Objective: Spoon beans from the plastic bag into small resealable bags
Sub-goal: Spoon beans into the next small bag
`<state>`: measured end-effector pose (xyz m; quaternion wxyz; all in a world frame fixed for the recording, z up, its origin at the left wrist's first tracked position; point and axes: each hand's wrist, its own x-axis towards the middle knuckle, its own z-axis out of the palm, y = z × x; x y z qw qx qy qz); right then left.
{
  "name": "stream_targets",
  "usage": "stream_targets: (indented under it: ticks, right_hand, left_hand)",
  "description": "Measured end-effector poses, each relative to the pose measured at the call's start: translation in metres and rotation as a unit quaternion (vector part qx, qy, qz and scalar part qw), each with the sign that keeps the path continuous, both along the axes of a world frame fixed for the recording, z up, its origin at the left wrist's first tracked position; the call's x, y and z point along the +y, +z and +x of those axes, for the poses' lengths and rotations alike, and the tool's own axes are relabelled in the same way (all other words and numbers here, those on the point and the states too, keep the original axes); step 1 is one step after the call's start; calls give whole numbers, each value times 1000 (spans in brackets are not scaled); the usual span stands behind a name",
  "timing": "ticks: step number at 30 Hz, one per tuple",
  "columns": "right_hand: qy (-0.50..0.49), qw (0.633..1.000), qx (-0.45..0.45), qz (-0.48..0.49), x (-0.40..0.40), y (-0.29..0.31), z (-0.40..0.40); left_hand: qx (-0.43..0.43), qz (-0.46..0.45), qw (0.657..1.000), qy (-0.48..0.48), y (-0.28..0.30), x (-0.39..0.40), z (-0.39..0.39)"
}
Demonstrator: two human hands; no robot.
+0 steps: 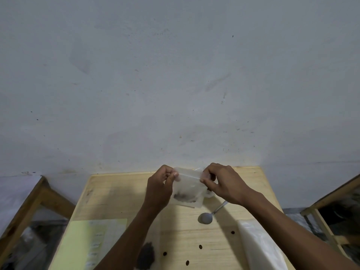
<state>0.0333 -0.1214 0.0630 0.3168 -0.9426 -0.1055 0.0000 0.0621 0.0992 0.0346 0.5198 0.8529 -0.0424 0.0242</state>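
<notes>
- The small resealable bag (pixel 190 190) hung above the far middle of the bench (pixel 101 199), held up by its top strip between both hands.
- The left hand (pixel 161 189) pinched the bag's top left corner between thumb and curled fingers; the right hand (pixel 222 182) pinched the top right corner the same way.
- A dark clump of beans sat at the bottom of the bag, too blurred through the clear film to count.
- Whether the bag's seal strip was pressed together or apart could not be told.
- One metal spoon (pixel 206 217) lay on the bench below the bag, bowl toward the camera; the upper part of its handle was hidden under the right wrist.
- One large plastic bag (pixel 259 246) lay at the near right of the bench, cut off by the lower edge of the view and partly covered by the right forearm; its contents could not be made out.
- Four loose beans (pixel 200 246) lay scattered on the bare wood near the front.
- One dark heap (pixel 146 256) lay beside the left forearm, partly cut off at the bottom edge and too blurred to name for certain.
- One pale yellow-green sheet (pixel 87 244) covered the near left of the bench, its print unreadable.
- Two wooden frames, one at each side edge, were only partly in view.
</notes>
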Motion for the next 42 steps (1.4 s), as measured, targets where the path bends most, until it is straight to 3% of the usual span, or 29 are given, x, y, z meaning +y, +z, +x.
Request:
stream_targets:
  ticks: [5,10,14,18,23,25,28,32,35,42]
  right_hand:
    - [-46,994,57,85,2,-2,2]
    - [-54,934,142,323,20,-15,-5]
    - [-38,912,227,338,46,-45,-18]
    - [-114,872,264,396,72,-66,-24]
    - [-190,834,306,417,113,-88,-41]
    - [-192,836,323,400,129,-104,-49]
    - [-166,880,324,305,147,-132,-60]
    - [-68,916,338,205,165,-142,-68]
    - [-14,941,307,144,175,-144,-70]
    - [7,949,307,69,181,-170,-66]
  left_hand:
    - [35,-49,998,13,5,-1,-1]
    - [69,-162,984,24,9,12,2]
    - [102,-208,972,47,0,31,-5]
    - [140,-201,967,75,-22,58,-23]
    - [260,-102,960,33,-66,102,-64]
    - [274,-57,959,35,-81,117,-79]
    - [264,3,963,56,-95,132,-95]
    - [238,98,963,74,-107,141,-109]
    - [227,111,964,85,-111,139,-113]
    - [258,167,948,80,-124,142,-112]
